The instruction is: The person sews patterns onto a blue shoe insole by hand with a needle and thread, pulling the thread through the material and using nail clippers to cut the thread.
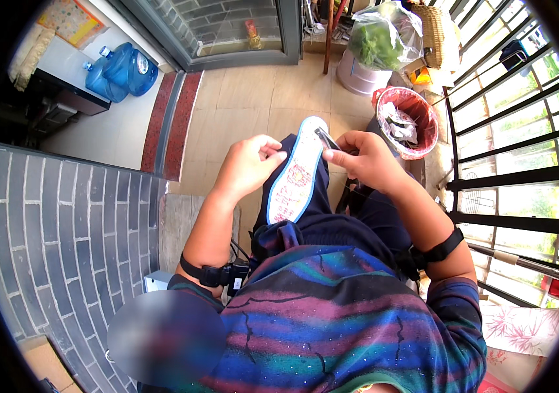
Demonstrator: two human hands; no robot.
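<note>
A long shoe insole (299, 173) with a blue edge and red stitched patterns on white lies across my left thigh, its one end pointing away from me. My right hand (368, 157) pinches a slim dark metal tool (324, 137), whose tip touches the far part of the insole; its exact kind does not show. Beside the insole's left edge is my left hand (253, 162), fingers curled, with a small gap between thumb and forefinger. Nothing can be made out in it.
A lined bin (433, 134) with waste stands at the right, behind it a pale bucket (358, 75) topped by a bag of greens (384, 42). Black railings (515, 173) run along the right, a grey brick wall (63, 242) along the left. Blue water bottles (129, 72) stand far left.
</note>
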